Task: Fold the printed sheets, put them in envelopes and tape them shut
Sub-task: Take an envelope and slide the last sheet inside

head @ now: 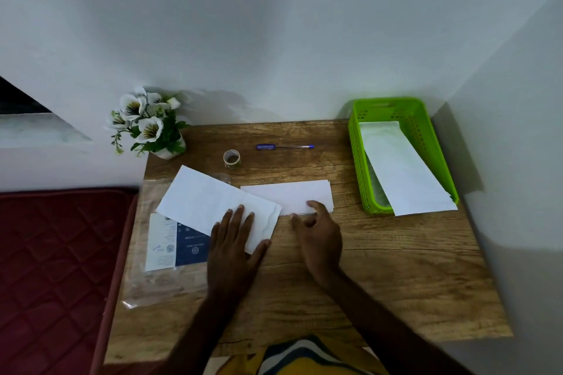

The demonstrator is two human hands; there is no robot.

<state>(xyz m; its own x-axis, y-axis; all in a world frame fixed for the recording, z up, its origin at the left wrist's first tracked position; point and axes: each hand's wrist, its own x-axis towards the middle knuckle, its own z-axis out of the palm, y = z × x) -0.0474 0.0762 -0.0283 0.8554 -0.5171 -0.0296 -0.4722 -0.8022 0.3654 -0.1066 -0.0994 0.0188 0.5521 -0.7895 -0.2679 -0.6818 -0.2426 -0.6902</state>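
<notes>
A wood-grain tabletop [396, 268] is seen set into the corner of pale grey walls, with a dark red quilted mattress [54, 268] lying alongside its left edge. White artificial flowers [146, 122] are placed at the far left corner, a tape roll [232, 158] and a blue pen [285, 147] along the back, and a green basket [358, 161] holding envelopes at the far right. A white envelope [210, 201] is laid slantwise, its long axis running from far left to near right, with the open end pointed toward the folded sheets [289, 195]. These are laid crosswise beside it, their long axis running left to right. The envelope is pressed flat by the left hand [234, 250], its grip spread with straight fingers. The near edge of the sheets is pinched by the right hand [320, 237], thumb and fingers curled. A clear plastic packet [158, 277] with a blue label lies beneath the envelope.
</notes>
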